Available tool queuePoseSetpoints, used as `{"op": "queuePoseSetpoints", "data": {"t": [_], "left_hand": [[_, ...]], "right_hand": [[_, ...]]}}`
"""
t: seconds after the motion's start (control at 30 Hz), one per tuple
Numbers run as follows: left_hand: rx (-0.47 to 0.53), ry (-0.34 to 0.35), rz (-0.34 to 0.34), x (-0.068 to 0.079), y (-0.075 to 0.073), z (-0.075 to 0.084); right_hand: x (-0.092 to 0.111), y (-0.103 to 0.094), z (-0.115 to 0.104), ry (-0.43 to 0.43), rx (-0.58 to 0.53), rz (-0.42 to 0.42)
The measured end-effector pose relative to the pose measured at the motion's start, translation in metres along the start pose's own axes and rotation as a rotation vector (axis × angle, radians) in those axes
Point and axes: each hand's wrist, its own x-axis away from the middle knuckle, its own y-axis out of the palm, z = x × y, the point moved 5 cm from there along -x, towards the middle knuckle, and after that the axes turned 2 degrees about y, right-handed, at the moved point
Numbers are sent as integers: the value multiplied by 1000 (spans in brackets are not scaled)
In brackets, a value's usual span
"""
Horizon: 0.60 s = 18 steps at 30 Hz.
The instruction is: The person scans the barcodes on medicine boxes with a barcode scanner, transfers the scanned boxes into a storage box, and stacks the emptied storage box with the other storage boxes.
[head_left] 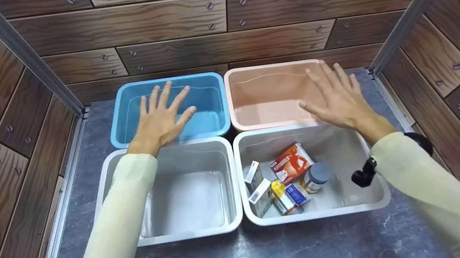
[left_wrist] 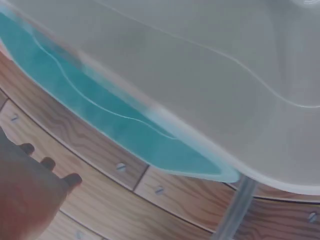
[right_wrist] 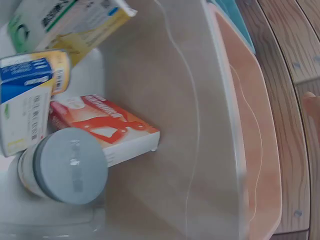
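Observation:
My left hand (head_left: 160, 118) hovers over the front of the blue bin (head_left: 115, 129), fingers spread and holding nothing. Over the right part of the peach bin (head_left: 255, 127), my right hand (head_left: 337, 97) is likewise spread with nothing in it. Below it, the right grey bin (head_left: 356, 208) contains a red and orange box (head_left: 291, 163), a jar with a grey lid (head_left: 320, 173), a blue and white box (head_left: 296, 193), a yellow and white box (head_left: 282, 196) and two pale boxes at its left wall. In the right wrist view, the jar (right_wrist: 74, 167) stands beside the red box (right_wrist: 107, 125).
The left grey bin (head_left: 190, 235) sits in front of the blue one, its bare floor showing. All the bins stand close together on a dark marbled surface (head_left: 244, 257). Wood-patterned walls (head_left: 183, 19) with metal corner rails (head_left: 26, 52) enclose the back and sides.

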Motion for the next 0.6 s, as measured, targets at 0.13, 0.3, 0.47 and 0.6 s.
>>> {"op": "queuePoseSetpoints", "data": {"t": [0.13,0.3,0.47,0.6], "left_hand": [[-10,81,-7,1,0,16],[-14,209,-16,8,6,40],[-16,351,-19,17,17,65],[-30,437,-50,27,25,81]], "right_hand": [[8,2,-10,-53,15,-6],[19,10,-21,-106,-10,-5],[30,18,-27,-153,-39,0],[43,25,-31,-212,-44,-9]]}}
